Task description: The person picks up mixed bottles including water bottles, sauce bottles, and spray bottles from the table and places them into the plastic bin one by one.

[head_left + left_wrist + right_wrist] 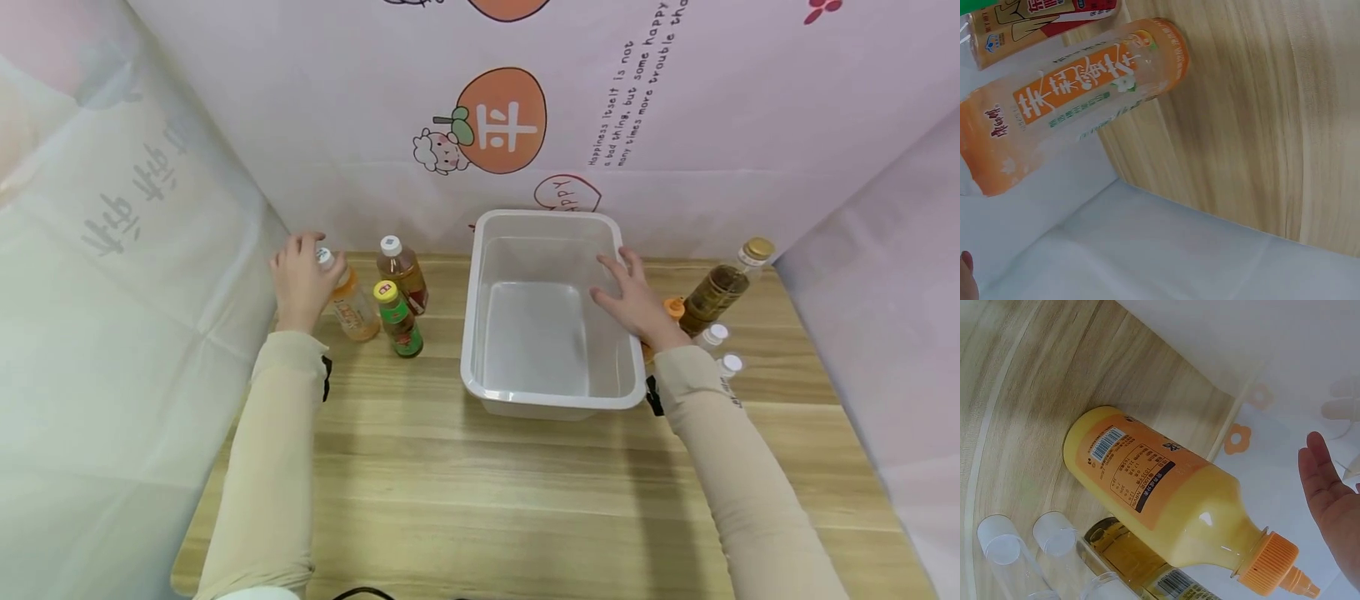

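My left hand [298, 282] is at the back left, its thumb and fingers spread about the white cap of a tea bottle [352, 308] with an orange label; the cap is outside the left wrist view. Close to its right stand a brown drink bottle [405, 271] and a smaller sauce bottle [399, 323] with a yellow cap and green label. My right hand [633, 300] reaches over the right rim of a white plastic bin [536, 333], fingers spread apart and holding nothing. Just outside that rim, a yellow squeeze bottle [1166, 481] with an orange nozzle stands beneath the hand.
Right of the bin are a gold-capped bottle of oil-coloured liquid [716, 296] and two small clear containers with white lids [717, 333]. Printed cloth walls [337, 125] enclose the wooden table [480, 492] at the back and sides. A black cable [363, 592] lies at the front edge.
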The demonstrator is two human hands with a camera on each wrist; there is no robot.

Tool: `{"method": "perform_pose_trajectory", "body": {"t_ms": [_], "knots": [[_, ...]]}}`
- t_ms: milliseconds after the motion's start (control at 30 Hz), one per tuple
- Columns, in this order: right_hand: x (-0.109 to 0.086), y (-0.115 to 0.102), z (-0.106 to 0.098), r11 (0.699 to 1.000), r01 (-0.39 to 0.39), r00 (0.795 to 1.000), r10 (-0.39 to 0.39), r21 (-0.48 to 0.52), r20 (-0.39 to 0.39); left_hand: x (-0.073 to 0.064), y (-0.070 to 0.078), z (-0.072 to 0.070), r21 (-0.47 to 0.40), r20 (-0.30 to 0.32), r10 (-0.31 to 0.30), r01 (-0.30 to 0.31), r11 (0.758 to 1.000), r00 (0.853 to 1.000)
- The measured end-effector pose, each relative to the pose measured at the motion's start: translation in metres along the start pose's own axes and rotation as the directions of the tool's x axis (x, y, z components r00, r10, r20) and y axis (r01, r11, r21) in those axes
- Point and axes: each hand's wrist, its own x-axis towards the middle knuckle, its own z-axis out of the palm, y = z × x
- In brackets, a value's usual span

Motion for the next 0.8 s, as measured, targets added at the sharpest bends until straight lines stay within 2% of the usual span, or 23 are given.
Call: {"method": "perform_pose_trajectory", "body": {"t_ms": [467, 600, 800], "knots": [[0.002, 0.002, 0.001, 1.000, -0.004, 1.000, 0.004, -0.003, -0.023, -0.009, -0.014, 0.012, -0.084, -0.153, 0.037, -0.050, 0.995, 0.988], [0.002, 0.004, 0.002, 1.000, -0.007, 1.000, 0.007, -0.004, -0.025, -0.012, -0.015, 0.020, -0.147, -0.188, 0.012, -0.040, 0.988, 0.982], [0.002, 0.003, 0.003, 1.000, -0.004, 1.000, 0.004, -0.003, -0.021, -0.017, -0.012, 0.030, -0.196, -0.271, -0.013, -0.042, 0.980, 0.962]]}}
